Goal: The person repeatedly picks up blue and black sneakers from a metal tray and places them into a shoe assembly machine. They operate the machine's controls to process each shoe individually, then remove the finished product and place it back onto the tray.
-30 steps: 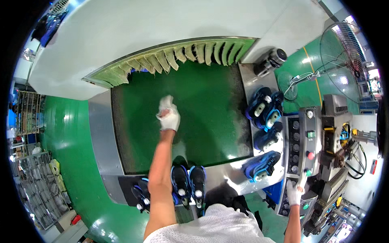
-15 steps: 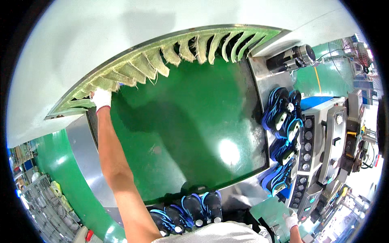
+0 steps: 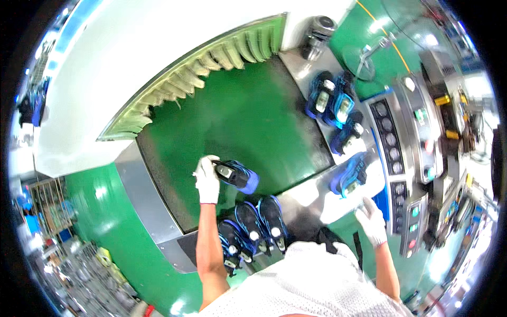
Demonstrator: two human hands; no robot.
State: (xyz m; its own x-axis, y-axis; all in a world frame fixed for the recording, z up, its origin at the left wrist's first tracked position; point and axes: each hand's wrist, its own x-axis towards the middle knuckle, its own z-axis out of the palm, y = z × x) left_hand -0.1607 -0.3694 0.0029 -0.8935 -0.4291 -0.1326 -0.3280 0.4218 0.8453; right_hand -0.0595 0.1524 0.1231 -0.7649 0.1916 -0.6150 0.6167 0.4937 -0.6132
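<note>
My left hand, in a white glove, is closed on one end of a black and blue shoe, holding it over the green belt. My right hand, also gloved, is at the right with its fingers stretched out. Nearest to it is another blue and black shoe on the metal ledge. A bright white patch beside that shoe could be glare or a sheet; I cannot tell which.
Several shoes stand along the near ledge, and more at the right. Green fringed strips hang across an opening in a white housing. Control panels with dials line the right side. A wire rack is at lower left.
My left hand has come back from the fringed strips toward me and now holds a shoe. My right hand has moved up beside the right-hand shoes. The view has shifted and turned.
</note>
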